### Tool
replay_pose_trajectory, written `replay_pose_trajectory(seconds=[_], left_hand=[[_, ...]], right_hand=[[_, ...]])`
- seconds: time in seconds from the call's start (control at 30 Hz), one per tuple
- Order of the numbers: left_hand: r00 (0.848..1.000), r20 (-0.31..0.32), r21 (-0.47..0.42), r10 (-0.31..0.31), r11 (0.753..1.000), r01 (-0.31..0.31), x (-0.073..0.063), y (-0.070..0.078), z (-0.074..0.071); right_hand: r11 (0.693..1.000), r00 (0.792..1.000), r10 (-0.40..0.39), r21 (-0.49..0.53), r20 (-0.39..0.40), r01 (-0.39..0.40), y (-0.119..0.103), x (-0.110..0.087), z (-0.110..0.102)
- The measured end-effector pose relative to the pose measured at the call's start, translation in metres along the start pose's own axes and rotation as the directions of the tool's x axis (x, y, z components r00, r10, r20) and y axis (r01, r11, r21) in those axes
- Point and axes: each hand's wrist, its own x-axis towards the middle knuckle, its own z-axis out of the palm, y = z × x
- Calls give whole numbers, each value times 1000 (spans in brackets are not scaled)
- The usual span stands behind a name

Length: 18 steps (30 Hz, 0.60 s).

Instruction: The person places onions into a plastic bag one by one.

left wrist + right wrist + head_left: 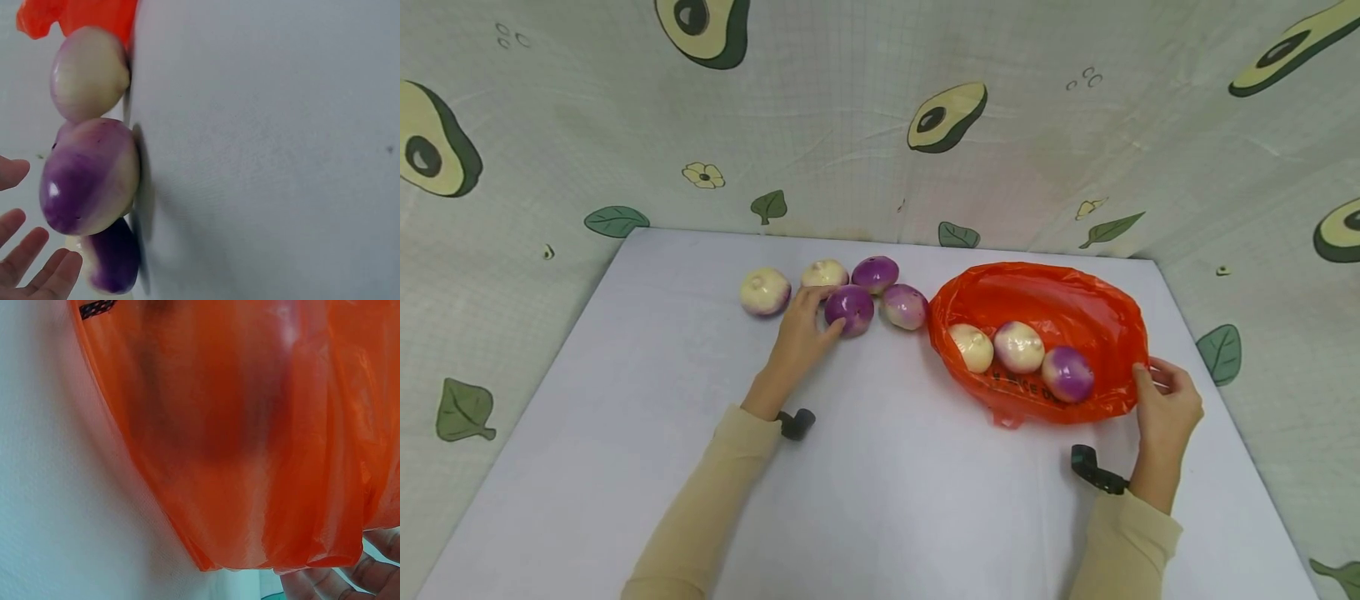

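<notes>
My left hand (805, 333) reaches toward a purple-and-white turnip (849, 311) on the table. In the left wrist view its fingers (53, 275) are spread, with a gap between them and the turnip. Around it lie a purple turnip (876, 274), a paler purple one (905, 307) and two mostly white ones, one (765, 292) farther left and one (824, 273) behind the fingers. My right hand (1168, 404) pinches the right rim of a red plastic bag (1045, 292), thumb inside and fingers outside. Three turnips (1018, 347) sit inside the wide-mouthed bag.
The white table (625, 400) runs back to a curtain (850, 100) printed with avocados and leaves. The curtain also flanks both sides. A dark wrist camera (796, 424) is strapped to the left wrist, another (1093, 468) to the right.
</notes>
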Motion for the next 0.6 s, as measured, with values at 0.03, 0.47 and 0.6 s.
replay_pose_trajectory(seconds=[0.03,0.47,0.6], left_hand=[[1000,6,-8,-14,1000,14,1,-1,1],[994,33,-73,-104,992,107,12,-10,8],[994,33,-106,-103,989,106,15,-12,12]], right_hand=[[1000,1000,-2,-1,-1,2,0,0,0],[1000,1000,-1,-24,13,2,0,-1,0],[1000,1000,2,-18,17,-2,0,-1,0]])
